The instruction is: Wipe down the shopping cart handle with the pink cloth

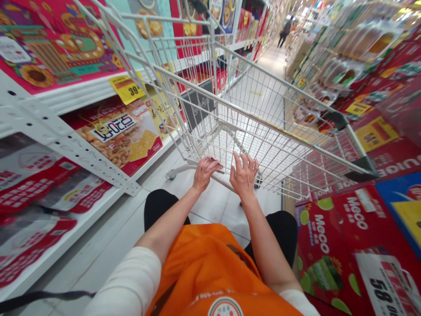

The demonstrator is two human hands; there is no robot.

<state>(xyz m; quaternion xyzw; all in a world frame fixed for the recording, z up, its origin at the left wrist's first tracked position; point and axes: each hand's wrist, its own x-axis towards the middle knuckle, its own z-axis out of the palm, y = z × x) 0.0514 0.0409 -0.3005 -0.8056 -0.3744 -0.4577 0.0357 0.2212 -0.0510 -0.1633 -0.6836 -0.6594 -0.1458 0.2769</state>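
Note:
My left hand (206,173) is in front of the lower end of a wire shopping cart (237,109). Its fingers are loosely bent and point right, and I make out nothing held in it. A short gap to the right is my right hand (244,176), back up, fingers spread apart, holding nothing. Both hands overlap the cart's lower wires in view; whether they touch them I cannot tell. The cart stands tilted across the view, its wire basket holding no goods that I can see. An orange apron (210,267) covers my front between my dark-clad knees.
Shelves on the left hold boxed snacks, among them a cracker box (115,131) under a yellow price tag (127,87). Stacked red drink cartons (332,245) stand close on the right. Tiled floor (210,204) runs along the aisle, where a person (286,31) is far off.

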